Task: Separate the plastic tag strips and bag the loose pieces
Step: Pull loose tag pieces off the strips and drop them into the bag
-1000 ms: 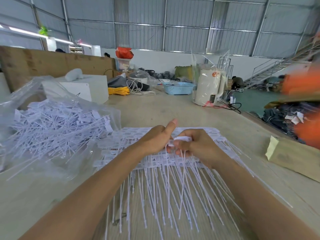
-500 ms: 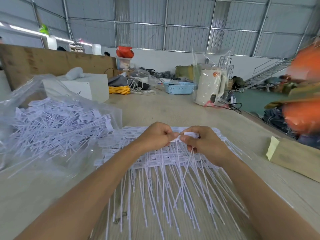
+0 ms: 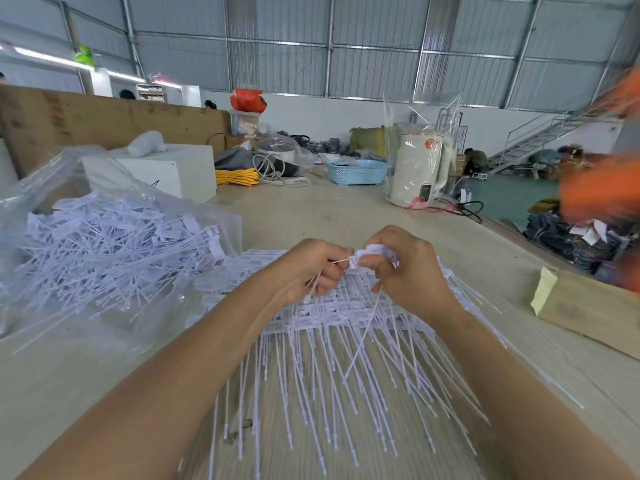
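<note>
Head view: left hand (image 3: pixel 311 268) and right hand (image 3: pixel 398 268) fingers pinch thin white plastic tag strips (image 3: pixel 372 252) — a hard tug could scatter loose pieces short of the clear plastic bag (image 3: pixel 114 244).

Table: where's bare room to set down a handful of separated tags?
Free: bare table between the strip stack and the blue basket; also the near-left corner below the clear bag. Crowded: center under the left hand and right hand, where strips fan out; wood block at right.
</note>
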